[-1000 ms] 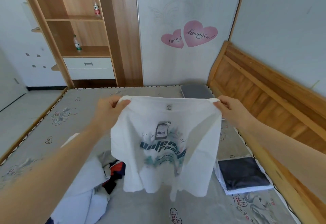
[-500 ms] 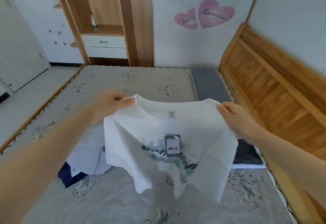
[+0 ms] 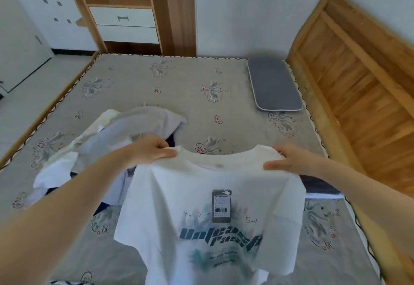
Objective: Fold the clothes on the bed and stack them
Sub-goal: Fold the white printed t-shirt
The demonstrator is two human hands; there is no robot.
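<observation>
A white T-shirt (image 3: 201,195) with dark printed lettering and a hanging price tag (image 3: 221,205) is spread out low over the bed (image 3: 179,87). My left hand (image 3: 149,151) pinches its left shoulder and my right hand (image 3: 287,160) pinches its right shoulder, collar away from me. To the left, a heap of unfolded clothes (image 3: 107,141), pale lilac, white and dark blue, lies on the mattress. A dark folded garment (image 3: 318,185) shows partly behind my right forearm.
A grey flat pillow (image 3: 274,85) lies at the far right of the mattress beside the wooden headboard (image 3: 358,78). A wooden wardrobe with white drawers (image 3: 125,22) stands past the foot of the bed. Floor lies to the left.
Both hands have brought the T-shirt down from upright toward the mattress, and my view has tipped downward. The clothes heap now shows behind my left hand.
</observation>
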